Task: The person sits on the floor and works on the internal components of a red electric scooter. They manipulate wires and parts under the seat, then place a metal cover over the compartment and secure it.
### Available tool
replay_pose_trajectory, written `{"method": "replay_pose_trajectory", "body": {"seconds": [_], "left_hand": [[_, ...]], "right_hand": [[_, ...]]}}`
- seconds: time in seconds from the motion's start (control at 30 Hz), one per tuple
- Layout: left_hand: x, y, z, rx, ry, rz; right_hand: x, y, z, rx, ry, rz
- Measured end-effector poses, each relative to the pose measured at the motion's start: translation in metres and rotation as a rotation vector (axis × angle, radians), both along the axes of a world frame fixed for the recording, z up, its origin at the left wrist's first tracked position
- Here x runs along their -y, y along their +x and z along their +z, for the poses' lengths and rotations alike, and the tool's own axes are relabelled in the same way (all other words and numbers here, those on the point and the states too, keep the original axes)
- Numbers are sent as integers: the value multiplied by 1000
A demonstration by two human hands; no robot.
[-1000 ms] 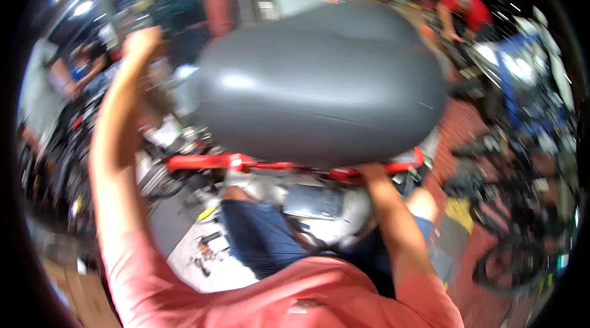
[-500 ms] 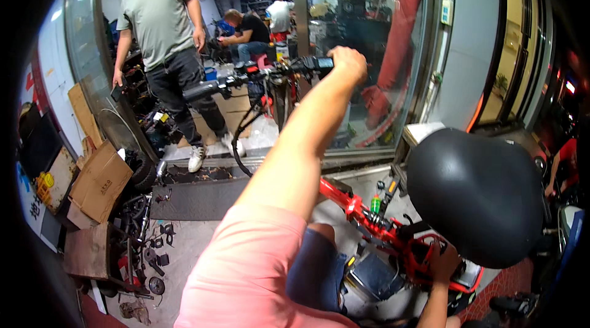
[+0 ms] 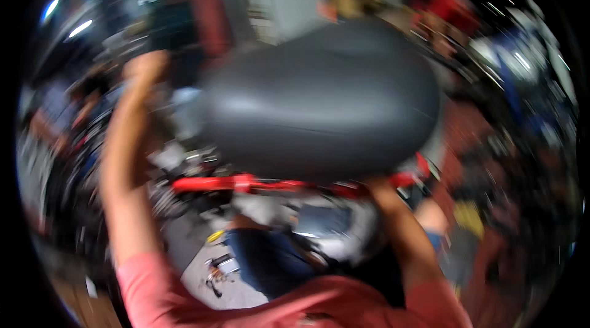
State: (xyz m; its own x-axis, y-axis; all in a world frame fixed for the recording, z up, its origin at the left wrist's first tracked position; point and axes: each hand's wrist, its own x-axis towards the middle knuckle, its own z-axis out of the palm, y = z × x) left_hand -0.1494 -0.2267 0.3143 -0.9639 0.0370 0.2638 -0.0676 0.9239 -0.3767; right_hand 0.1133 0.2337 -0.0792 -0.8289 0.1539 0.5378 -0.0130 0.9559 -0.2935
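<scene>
A large black saddle (image 3: 319, 101) fills the middle of the head view, close to me. Under it runs the red frame (image 3: 209, 183) of a two-wheeled bike. At the end of my stretched arm, my left hand (image 3: 146, 65) is curled closed at the handlebar, as the earlier frame shows more clearly; blur now hides the grip itself. My right hand (image 3: 376, 185) reaches the red frame just below the saddle's near edge. Its fingers are hidden there, so their hold cannot be made out.
Below the frame lies a dark flat box-like thing (image 3: 322, 220). Small loose parts (image 3: 216, 269) are on the floor beside my leg. A person in red (image 3: 452, 11) is at the far right, near parked vehicles (image 3: 516, 58). Most surroundings are smeared by motion.
The view has swung right, away from the shop doorway. The bike now lies crosswise before me, its saddle nearer the middle. The standing person is no longer distinguishable.
</scene>
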Motion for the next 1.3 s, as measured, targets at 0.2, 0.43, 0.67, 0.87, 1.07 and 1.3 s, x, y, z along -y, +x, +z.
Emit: {"method": "replay_pose_trajectory", "body": {"seconds": [0.2,0.43,0.67,0.87,1.07,1.3], "left_hand": [[116,-105,-28,-175,-138,-191],[177,-213,-27,-300,-227,-249],[193,-226,-57,-237,-156,-263],[174,-234,-61,-212,-132,-271],[205,-224,-62,-188,-117,-229],[165,-232,-54,-167,-93,-249]], "right_hand": [[5,-5,7,-178,35,-21],[-6,3,1,-193,37,-67],[-4,1,4,-224,45,-26],[-15,4,-1,-227,-12,-9],[-2,1,1,-268,-34,37],[-12,-1,4,-154,-44,-38]]}}
